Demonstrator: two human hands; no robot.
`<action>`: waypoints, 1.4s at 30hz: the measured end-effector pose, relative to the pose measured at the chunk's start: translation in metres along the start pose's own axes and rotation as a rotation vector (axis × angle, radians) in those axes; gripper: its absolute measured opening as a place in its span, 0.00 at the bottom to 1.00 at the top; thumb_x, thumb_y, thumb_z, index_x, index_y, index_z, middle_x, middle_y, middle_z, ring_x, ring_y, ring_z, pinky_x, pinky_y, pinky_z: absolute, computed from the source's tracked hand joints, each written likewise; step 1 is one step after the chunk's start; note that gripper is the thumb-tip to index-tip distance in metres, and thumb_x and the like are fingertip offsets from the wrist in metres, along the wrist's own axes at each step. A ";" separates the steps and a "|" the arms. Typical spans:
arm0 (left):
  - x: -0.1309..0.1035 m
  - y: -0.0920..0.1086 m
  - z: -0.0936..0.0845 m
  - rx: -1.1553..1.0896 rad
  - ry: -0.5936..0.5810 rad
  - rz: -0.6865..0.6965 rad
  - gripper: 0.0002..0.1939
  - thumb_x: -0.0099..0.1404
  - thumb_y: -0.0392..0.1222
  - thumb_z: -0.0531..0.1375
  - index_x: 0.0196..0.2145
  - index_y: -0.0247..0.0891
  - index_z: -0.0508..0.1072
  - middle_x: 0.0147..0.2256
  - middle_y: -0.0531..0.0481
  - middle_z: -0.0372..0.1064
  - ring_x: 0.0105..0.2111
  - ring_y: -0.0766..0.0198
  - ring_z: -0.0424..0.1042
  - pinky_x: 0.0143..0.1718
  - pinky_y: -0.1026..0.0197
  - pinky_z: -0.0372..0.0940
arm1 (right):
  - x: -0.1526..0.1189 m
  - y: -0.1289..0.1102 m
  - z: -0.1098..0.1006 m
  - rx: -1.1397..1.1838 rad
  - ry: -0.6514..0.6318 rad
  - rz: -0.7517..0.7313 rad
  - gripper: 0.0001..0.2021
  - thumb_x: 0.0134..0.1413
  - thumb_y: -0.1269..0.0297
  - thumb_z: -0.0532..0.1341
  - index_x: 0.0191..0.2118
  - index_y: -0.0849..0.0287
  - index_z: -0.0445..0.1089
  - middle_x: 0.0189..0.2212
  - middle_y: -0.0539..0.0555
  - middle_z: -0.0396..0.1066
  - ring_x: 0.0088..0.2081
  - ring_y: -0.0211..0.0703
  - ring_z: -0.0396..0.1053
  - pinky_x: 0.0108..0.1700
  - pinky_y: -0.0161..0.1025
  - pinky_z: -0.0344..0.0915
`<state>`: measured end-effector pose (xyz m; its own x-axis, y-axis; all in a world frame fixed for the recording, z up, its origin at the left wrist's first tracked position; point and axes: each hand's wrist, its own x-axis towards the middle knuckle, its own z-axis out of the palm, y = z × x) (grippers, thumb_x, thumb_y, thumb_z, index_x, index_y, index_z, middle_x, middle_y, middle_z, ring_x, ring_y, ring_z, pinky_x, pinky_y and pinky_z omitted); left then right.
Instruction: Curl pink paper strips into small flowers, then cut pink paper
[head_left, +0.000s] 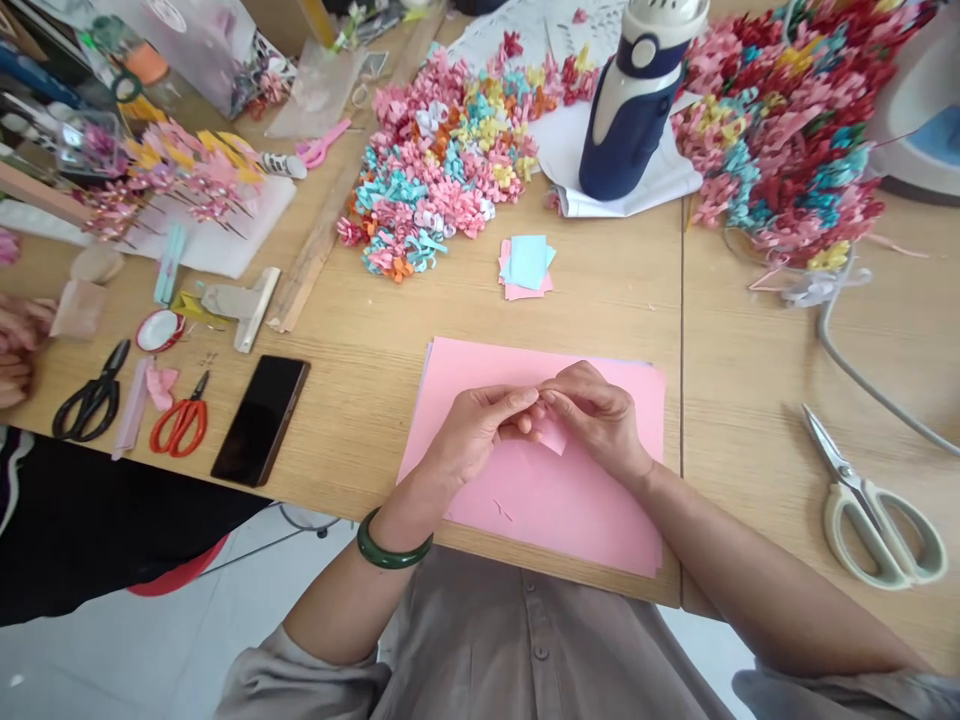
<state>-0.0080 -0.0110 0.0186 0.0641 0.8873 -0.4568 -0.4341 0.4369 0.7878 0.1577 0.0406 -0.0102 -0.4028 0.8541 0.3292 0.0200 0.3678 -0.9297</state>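
Left hand (pixel 480 425), right hand (pixel 600 415): nearly closed, pinching small pink paper (pixel 554 437) (both close together), above larger pink sheet (pixel 577 515).

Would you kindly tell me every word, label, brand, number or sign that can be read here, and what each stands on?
No text can be read.
Plastic bag: a round pinkish mark, too blurred to read.
Small white tube: dark marks, too small to read.
Navy bottle, black phone, pink paper piece: no lettering I can make out.
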 end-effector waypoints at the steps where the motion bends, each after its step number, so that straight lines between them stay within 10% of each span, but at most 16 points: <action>1: 0.003 0.000 0.001 -0.011 0.000 -0.021 0.13 0.56 0.46 0.70 0.29 0.32 0.80 0.27 0.50 0.73 0.24 0.72 0.69 0.29 0.65 0.72 | 0.000 0.001 0.000 -0.030 0.018 -0.005 0.06 0.60 0.66 0.64 0.39 0.50 0.79 0.29 0.49 0.78 0.33 0.41 0.67 0.38 0.42 0.68; 12: 0.032 0.024 0.011 0.399 0.034 0.386 0.09 0.61 0.43 0.65 0.32 0.34 0.79 0.28 0.50 0.75 0.20 0.73 0.65 0.22 0.67 0.62 | 0.010 -0.006 -0.014 -0.364 0.040 -0.050 0.13 0.62 0.70 0.58 0.48 0.55 0.77 0.37 0.55 0.75 0.43 0.42 0.73 0.45 0.42 0.73; 17: 0.037 0.022 0.008 0.730 0.044 0.618 0.03 0.61 0.38 0.65 0.31 0.37 0.79 0.29 0.51 0.76 0.27 0.70 0.69 0.29 0.67 0.65 | 0.008 -0.023 -0.026 -0.860 0.057 -0.140 0.12 0.56 0.74 0.58 0.41 0.57 0.78 0.29 0.51 0.78 0.33 0.41 0.75 0.31 0.38 0.67; 42: 0.040 0.000 0.007 0.615 -0.026 0.470 0.03 0.63 0.37 0.64 0.33 0.37 0.78 0.33 0.49 0.74 0.33 0.66 0.71 0.33 0.64 0.65 | 0.007 0.003 -0.026 -0.422 -0.059 -0.023 0.05 0.61 0.68 0.62 0.38 0.51 0.75 0.39 0.53 0.77 0.45 0.47 0.68 0.47 0.50 0.67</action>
<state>0.0004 0.0256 0.0030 0.0207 0.9997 -0.0136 0.1559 0.0102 0.9877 0.1792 0.0575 -0.0067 -0.4590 0.8258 0.3276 0.3785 0.5154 -0.7689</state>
